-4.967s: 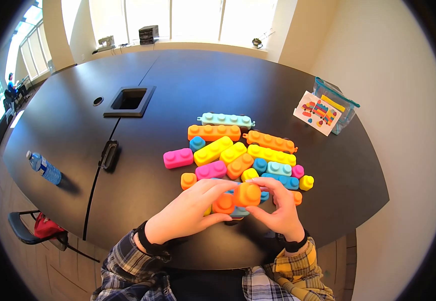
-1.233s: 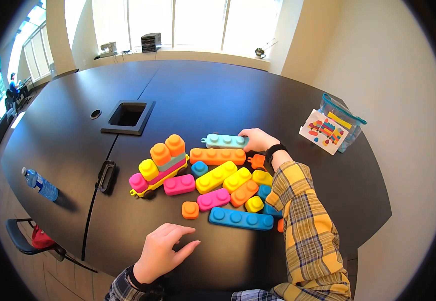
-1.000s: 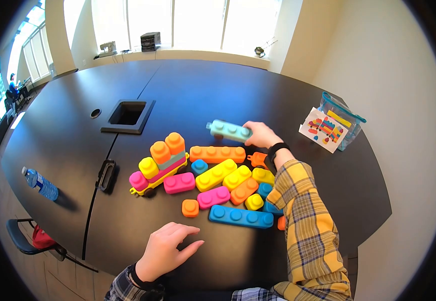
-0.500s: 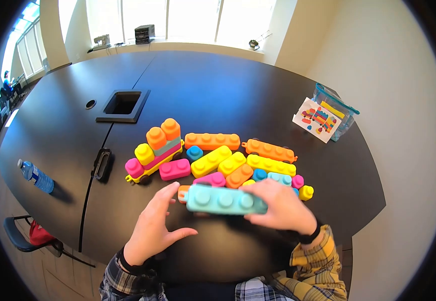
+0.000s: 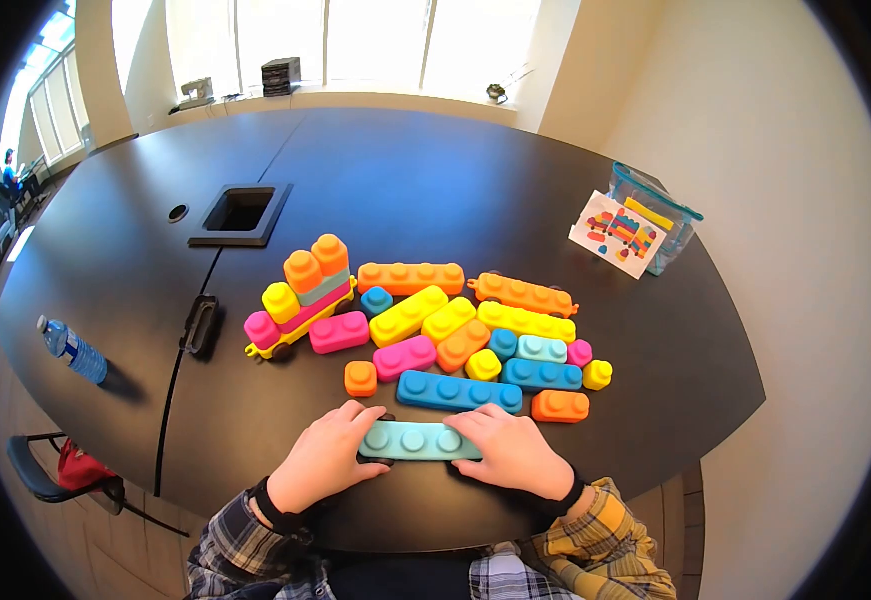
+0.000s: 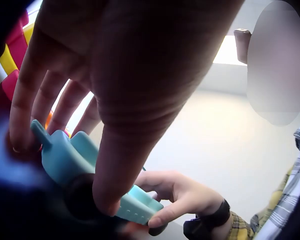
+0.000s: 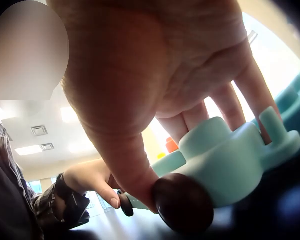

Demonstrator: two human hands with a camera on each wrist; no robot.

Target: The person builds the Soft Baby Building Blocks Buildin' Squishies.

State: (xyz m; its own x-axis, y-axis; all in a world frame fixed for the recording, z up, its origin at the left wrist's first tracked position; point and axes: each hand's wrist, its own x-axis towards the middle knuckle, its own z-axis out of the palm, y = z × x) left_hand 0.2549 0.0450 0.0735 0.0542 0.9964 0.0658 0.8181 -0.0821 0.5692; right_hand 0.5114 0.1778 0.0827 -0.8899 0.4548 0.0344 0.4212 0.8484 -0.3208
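At the black desk (image 5: 435, 190), near side: two-ended hold

The left hand (image 5: 320, 456) and right hand (image 5: 517, 455) grip opposite ends of a long pale-teal plastic wheeled block (image 5: 412, 441), its axis running left-right between them, neither nearer.

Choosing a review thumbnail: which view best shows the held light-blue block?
The head view, showing most of the light-blue block from above. The left wrist view has its left end close, middle partly hidden; the right wrist, its right end and a dark wheel.
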